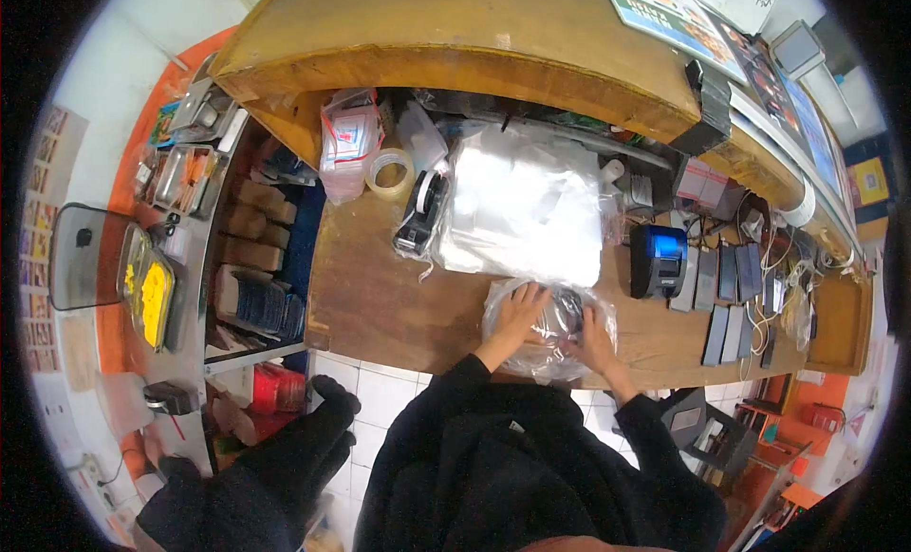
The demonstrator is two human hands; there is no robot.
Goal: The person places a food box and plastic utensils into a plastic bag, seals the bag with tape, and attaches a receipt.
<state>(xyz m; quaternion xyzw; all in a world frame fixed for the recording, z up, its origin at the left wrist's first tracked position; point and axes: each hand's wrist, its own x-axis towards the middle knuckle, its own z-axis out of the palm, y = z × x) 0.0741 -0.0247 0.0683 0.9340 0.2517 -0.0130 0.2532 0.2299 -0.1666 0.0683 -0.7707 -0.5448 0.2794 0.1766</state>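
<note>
A bundle in a clear plastic bag (549, 361) rests near the front edge of the wooden counter (384, 317). Through the shiny film a dark round shape shows; I cannot tell what it is. My left hand (519, 317) lies over the bag's left part, fingers pointing away from me. On the other side, my right hand (596, 342) spreads its thumb and fingers along the bag, so both hands hold the bundle between them. Just beyond lies a stack of clear plastic sheets or bags (523, 210), touching or nearly touching the bundle.
Left of the stack are a black tape dispenser (420, 214) and a tape roll (389, 173). To the right stand a small receipt printer (658, 260), several phones (726, 331) and tangled cables. A raised wooden shelf (455, 53) overhangs the back. Another person (256, 481) is at lower left.
</note>
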